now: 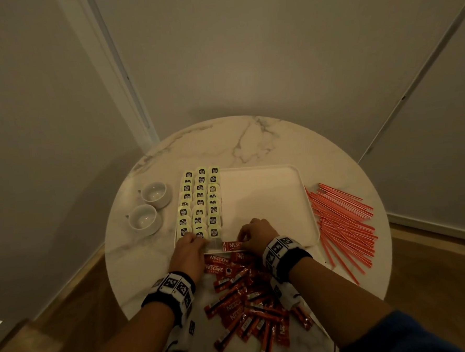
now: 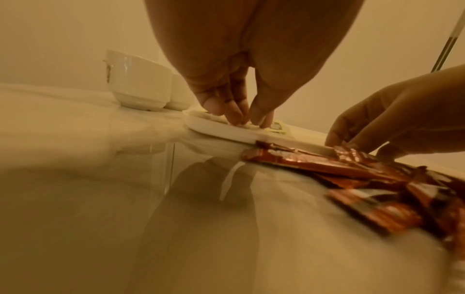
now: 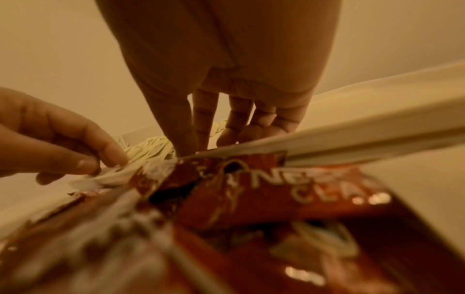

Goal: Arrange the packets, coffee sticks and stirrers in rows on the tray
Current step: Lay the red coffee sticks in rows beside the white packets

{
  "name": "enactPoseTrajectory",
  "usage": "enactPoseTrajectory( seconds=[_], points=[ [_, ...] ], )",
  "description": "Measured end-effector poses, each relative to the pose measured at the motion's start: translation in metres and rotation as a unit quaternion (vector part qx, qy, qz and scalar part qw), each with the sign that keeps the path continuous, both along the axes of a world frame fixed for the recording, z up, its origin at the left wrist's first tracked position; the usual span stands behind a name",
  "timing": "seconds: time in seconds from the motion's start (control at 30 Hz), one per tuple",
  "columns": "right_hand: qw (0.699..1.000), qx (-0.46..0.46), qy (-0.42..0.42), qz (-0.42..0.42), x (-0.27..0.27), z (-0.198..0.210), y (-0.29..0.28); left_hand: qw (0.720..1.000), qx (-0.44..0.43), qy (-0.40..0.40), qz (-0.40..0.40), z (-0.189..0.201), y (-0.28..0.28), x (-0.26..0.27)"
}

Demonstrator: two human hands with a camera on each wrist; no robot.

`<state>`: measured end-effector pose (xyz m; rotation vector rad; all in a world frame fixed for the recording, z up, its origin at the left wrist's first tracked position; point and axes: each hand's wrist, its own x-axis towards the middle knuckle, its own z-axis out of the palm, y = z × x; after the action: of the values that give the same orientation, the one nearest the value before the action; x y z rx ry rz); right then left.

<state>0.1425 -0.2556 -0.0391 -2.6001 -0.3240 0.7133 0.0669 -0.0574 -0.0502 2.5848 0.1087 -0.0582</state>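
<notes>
Over at the left of the frame, two white cups [image 1: 150, 208] sit off the tray [image 1: 267, 190], out of the way. Next, three tidy columns of pale packets [image 1: 200, 202] fill the tray's left side, so that part looks done. Low centre now: the left hand [image 1: 188, 250] has its fingertips [image 2: 236, 117] pressed down at the tray's near edge, seemingly pinning one end of a red coffee stick [image 1: 231, 245]. The right hand [image 1: 256, 235] pinches the other end, laying it flat along the near rim, probably to start the first row. Below them the loose coffee sticks [image 1: 247, 305] lie heaped at the bottom of the frame, close for grabbing. Far right, the red stirrers [image 1: 343, 223] wait in a loose fan beside the tray, untouched.
</notes>
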Motion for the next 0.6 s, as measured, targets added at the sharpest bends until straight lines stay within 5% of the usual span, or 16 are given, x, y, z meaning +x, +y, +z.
enactPoseTrajectory(
  seconds=[0.6],
  points=[
    [0.997,-0.010,-0.068,0.039,0.014,0.012,0.050,1.000,0.005,-0.006,-0.014,-0.003,0.004,0.002]
  ],
)
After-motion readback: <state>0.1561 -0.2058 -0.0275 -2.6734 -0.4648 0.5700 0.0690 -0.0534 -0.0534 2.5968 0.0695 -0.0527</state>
